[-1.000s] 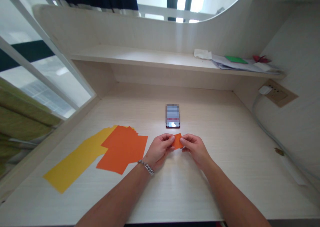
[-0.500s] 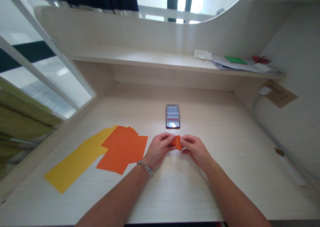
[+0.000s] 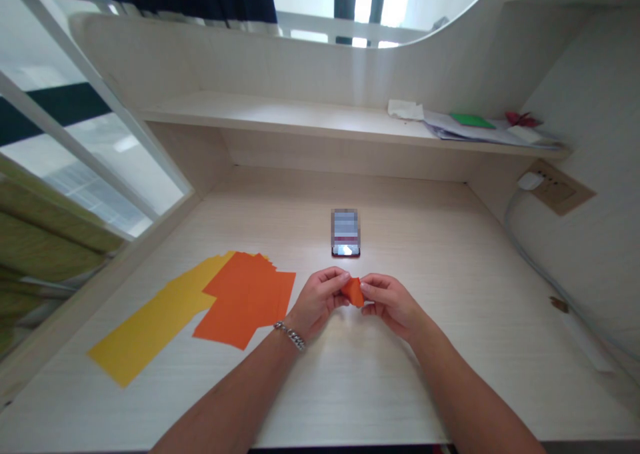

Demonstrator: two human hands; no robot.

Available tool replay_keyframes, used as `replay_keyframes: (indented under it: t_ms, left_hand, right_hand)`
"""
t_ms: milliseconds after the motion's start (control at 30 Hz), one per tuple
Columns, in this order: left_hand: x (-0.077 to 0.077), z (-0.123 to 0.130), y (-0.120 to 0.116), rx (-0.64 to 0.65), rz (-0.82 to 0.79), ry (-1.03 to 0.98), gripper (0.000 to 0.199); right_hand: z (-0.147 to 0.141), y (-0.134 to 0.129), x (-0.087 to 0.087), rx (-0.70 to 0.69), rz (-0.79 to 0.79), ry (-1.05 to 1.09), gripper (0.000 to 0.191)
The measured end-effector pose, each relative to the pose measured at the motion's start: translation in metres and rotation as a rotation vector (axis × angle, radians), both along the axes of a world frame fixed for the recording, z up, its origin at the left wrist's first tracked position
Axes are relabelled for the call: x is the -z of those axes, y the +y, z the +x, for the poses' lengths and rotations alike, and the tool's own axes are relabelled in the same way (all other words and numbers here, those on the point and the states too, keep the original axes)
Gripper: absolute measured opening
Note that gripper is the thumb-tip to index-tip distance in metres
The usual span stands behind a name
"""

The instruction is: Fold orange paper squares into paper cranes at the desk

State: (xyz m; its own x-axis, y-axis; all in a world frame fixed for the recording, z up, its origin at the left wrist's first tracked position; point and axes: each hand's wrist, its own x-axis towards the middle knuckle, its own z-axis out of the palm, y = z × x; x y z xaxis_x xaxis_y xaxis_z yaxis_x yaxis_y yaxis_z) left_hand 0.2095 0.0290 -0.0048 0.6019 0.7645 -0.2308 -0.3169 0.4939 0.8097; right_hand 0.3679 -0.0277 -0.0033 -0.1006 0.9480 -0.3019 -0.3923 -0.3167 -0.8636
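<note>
A small folded piece of orange paper [image 3: 355, 293] is held between both hands above the desk. My left hand [image 3: 320, 299] pinches its left side, with a silver chain bracelet [image 3: 290, 335] round the wrist. At the paper's right edge, the fingertips of my right hand [image 3: 393, 302] are closed on it. Just beyond the hands lies a phone [image 3: 345, 234], its screen lit and partly blurred. To the left, orange sheets [image 3: 250, 301] overlap a fanned row of yellow sheets [image 3: 150, 327].
A raised shelf [image 3: 300, 119] crosses the back, bearing papers [image 3: 445, 126], a green piece [image 3: 471, 120] and a red folded item [image 3: 523, 119]. On the right wall, a white cable [image 3: 533, 257] hangs from a socket [image 3: 560, 186].
The orange piece has tilted and dipped slightly toward me, and its outline looks different. The fingers of both hands have shifted a little around it.
</note>
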Motion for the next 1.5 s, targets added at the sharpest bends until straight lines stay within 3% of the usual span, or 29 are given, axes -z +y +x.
replay_keyframes:
  t_ms: [867, 967, 1100, 1200, 1367, 1500]
  left_hand:
    - [0.0, -0.005, 0.004, 0.133, 0.075, 0.053, 0.02]
    - [0.001, -0.005, 0.006, 0.114, 0.092, 0.069, 0.021]
    - [0.004, -0.002, 0.008, 0.005, 0.15, 0.149, 0.023]
    - [0.006, 0.0, 0.009, -0.031, 0.241, 0.22, 0.024]
    - [0.005, 0.002, 0.006, -0.05, 0.41, 0.286, 0.022]
    - [0.001, 0.001, 0.005, -0.042, 0.412, 0.272, 0.024]
  right_hand:
    - [0.001, -0.003, 0.001, -0.116, 0.039, -0.065, 0.022]
    - [-0.003, -0.003, 0.001, -0.057, 0.106, -0.154, 0.022]
    - [-0.011, -0.004, 0.0, 0.132, 0.315, -0.487, 0.021]
    - [-0.015, -0.006, -0.003, 0.181, 0.404, -0.664, 0.025]
    - [-0.014, -0.004, -0.003, 0.169, 0.4, -0.691, 0.023]
    - [-0.011, -0.002, -0.001, 0.15, 0.368, -0.588, 0.022]
